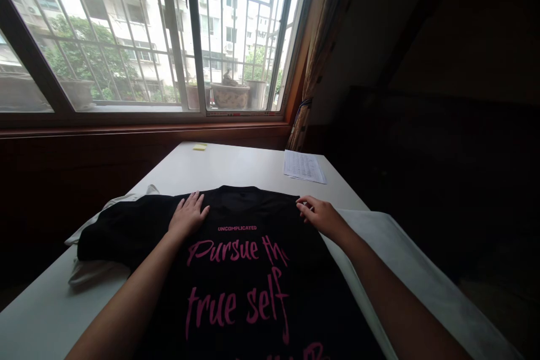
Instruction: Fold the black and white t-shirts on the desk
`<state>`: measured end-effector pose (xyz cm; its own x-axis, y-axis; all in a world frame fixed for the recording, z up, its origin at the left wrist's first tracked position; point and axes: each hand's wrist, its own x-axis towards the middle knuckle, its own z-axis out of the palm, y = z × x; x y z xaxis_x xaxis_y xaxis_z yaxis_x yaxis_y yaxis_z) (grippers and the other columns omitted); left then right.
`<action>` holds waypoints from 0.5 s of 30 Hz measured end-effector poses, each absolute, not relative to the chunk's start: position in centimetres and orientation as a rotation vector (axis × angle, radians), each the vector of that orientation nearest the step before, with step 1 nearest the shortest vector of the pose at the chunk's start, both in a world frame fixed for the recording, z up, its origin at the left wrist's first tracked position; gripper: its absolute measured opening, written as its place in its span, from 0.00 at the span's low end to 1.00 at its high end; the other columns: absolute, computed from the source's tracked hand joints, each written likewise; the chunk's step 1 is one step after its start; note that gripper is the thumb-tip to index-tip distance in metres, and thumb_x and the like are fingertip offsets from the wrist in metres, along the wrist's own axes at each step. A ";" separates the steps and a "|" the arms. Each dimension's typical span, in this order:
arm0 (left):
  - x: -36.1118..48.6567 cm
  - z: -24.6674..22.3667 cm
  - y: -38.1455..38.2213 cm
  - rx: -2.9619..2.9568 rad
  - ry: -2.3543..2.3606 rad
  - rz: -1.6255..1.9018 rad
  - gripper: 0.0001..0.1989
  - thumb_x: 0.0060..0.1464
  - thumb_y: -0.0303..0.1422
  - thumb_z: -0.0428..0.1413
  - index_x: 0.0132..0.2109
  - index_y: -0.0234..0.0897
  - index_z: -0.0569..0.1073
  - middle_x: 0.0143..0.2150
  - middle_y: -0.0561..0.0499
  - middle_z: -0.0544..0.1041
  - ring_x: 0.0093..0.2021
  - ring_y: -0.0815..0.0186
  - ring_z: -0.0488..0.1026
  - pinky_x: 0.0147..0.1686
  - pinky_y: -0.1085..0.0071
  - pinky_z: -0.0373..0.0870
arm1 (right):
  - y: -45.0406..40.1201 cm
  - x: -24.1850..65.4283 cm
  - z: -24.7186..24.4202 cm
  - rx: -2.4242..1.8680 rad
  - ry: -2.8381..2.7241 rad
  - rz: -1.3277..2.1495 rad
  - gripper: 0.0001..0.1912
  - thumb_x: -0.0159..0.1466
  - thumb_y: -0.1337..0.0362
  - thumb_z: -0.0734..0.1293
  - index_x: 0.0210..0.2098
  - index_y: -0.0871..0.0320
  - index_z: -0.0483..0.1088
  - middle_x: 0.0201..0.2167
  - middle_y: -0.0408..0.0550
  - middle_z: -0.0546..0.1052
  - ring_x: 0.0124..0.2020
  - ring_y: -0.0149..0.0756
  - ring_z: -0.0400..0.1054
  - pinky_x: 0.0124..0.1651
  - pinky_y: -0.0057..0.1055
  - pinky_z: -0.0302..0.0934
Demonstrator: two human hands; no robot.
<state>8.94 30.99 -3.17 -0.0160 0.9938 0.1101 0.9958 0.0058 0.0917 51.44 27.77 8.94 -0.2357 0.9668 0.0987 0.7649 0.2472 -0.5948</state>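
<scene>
A black T-shirt point(244, 214) with pink lettering lies face up, its collar toward the window. My left hand point(189, 215) rests flat on it near the shoulder, fingers stretched out. At the other shoulder, my right hand point(314, 214) has its fingers bent, and they pinch the shirt's edge. On that side the fabric appears turned inward, cutting off the printed words. The left sleeve lies spread outward. Pale fabric point(95, 274) shows from beneath that sleeve, and more whitish cloth or sheet point(379, 230) lies right of the shirt.
The white table point(236, 166) stands below a barred window point(139, 39). Printed papers point(304, 166) lie at its far right, and a yellow sticky note point(199, 147) is near the far left corner. A tied curtain point(301, 118) hangs beside the window.
</scene>
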 end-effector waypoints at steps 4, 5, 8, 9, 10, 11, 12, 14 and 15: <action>9.0 -3.1 30.9 -2.195 -2.220 -0.223 0.34 0.67 0.50 0.36 0.72 0.36 0.55 0.75 0.46 0.49 0.75 0.59 0.43 0.70 0.55 0.42 | 26.1 53.2 6.3 -1.647 -2.148 0.369 0.18 0.69 0.54 0.59 0.48 0.53 0.75 0.49 0.51 0.79 0.51 0.43 0.73 0.56 0.38 0.65; 8.9 -3.0 30.9 -2.196 -2.219 -0.226 0.34 0.68 0.50 0.36 0.72 0.36 0.55 0.75 0.46 0.49 0.75 0.58 0.44 0.70 0.55 0.42 | 25.4 53.4 5.3 -1.654 -2.187 0.329 0.19 0.70 0.54 0.58 0.52 0.54 0.74 0.54 0.52 0.77 0.56 0.44 0.70 0.60 0.40 0.63; 9.1 -2.7 30.9 -2.200 -2.229 -0.236 0.32 0.68 0.48 0.38 0.71 0.37 0.57 0.75 0.46 0.52 0.74 0.57 0.46 0.70 0.53 0.44 | 22.8 53.8 1.8 -1.681 -2.333 0.256 0.29 0.69 0.49 0.58 0.64 0.57 0.65 0.67 0.54 0.64 0.68 0.48 0.57 0.68 0.47 0.53; 9.3 -2.5 30.9 -2.189 -2.238 -0.248 0.31 0.67 0.47 0.40 0.71 0.37 0.58 0.74 0.45 0.53 0.74 0.56 0.48 0.69 0.52 0.46 | 22.0 54.0 0.7 -1.699 -2.378 0.252 0.32 0.69 0.47 0.58 0.67 0.58 0.62 0.69 0.54 0.60 0.70 0.48 0.53 0.70 0.49 0.50; 9.7 -2.2 30.9 -2.174 -2.240 -0.274 0.30 0.67 0.46 0.42 0.70 0.37 0.59 0.74 0.45 0.54 0.73 0.54 0.49 0.69 0.51 0.48 | 21.2 54.2 -0.3 -1.717 -2.408 0.245 0.34 0.70 0.46 0.57 0.68 0.58 0.59 0.71 0.53 0.57 0.71 0.49 0.49 0.71 0.50 0.48; 10.3 -1.9 31.0 -2.160 -2.226 -0.313 0.29 0.66 0.44 0.43 0.70 0.37 0.60 0.74 0.45 0.55 0.73 0.53 0.51 0.68 0.50 0.50 | 20.5 54.4 -1.2 -1.729 -2.427 0.239 0.35 0.70 0.45 0.55 0.70 0.58 0.56 0.72 0.52 0.54 0.72 0.48 0.46 0.71 0.51 0.47; 11.1 -1.5 31.1 -2.158 -2.188 -0.363 0.28 0.66 0.41 0.45 0.69 0.37 0.61 0.73 0.44 0.56 0.72 0.52 0.52 0.68 0.49 0.51 | 19.8 54.7 -1.9 -1.733 -2.434 0.229 0.35 0.71 0.45 0.54 0.71 0.57 0.54 0.73 0.51 0.52 0.73 0.48 0.44 0.71 0.51 0.46; 13.6 -0.7 31.2 -2.219 -2.039 -0.475 0.27 0.64 0.37 0.47 0.68 0.37 0.63 0.72 0.45 0.58 0.72 0.52 0.52 0.68 0.51 0.52 | 18.8 55.2 -2.8 -1.717 -2.428 0.197 0.34 0.72 0.46 0.52 0.72 0.56 0.50 0.73 0.49 0.49 0.73 0.47 0.42 0.72 0.51 0.46; 15.3 -0.3 31.3 -2.292 -1.932 -0.522 0.26 0.64 0.36 0.47 0.67 0.37 0.65 0.72 0.45 0.60 0.72 0.54 0.53 0.69 0.53 0.51 | 18.5 55.5 -3.1 -1.703 -2.428 0.180 0.34 0.72 0.46 0.52 0.72 0.55 0.49 0.73 0.49 0.48 0.73 0.46 0.42 0.72 0.51 0.46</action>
<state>15.26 31.33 -0.29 0.1369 0.9374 0.3203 0.9712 -0.1906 0.1430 55.47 18.48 -3.11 -0.3333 0.9402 0.0698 0.9196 0.3405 -0.1957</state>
